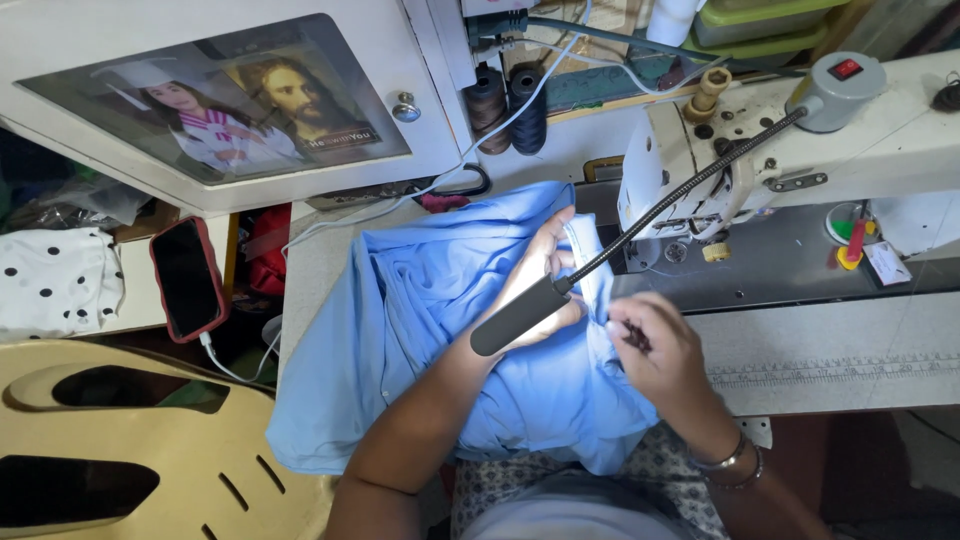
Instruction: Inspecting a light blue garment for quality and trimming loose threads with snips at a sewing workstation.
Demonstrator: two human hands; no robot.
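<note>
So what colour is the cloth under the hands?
Light blue cloth, plain with no pattern, seen best in the head view.

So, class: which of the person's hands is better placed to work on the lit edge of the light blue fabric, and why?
The right hand, probably: its fingers pinch something small and dark at the lit edge, while the left hand lies flat, pinning the light blue fabric.

My left hand [548,275] lies flat, fingers stretched forward, forearm bare and angled up from below. My right hand [655,345] curls into a pinching grip, wrist bent inward.
</note>
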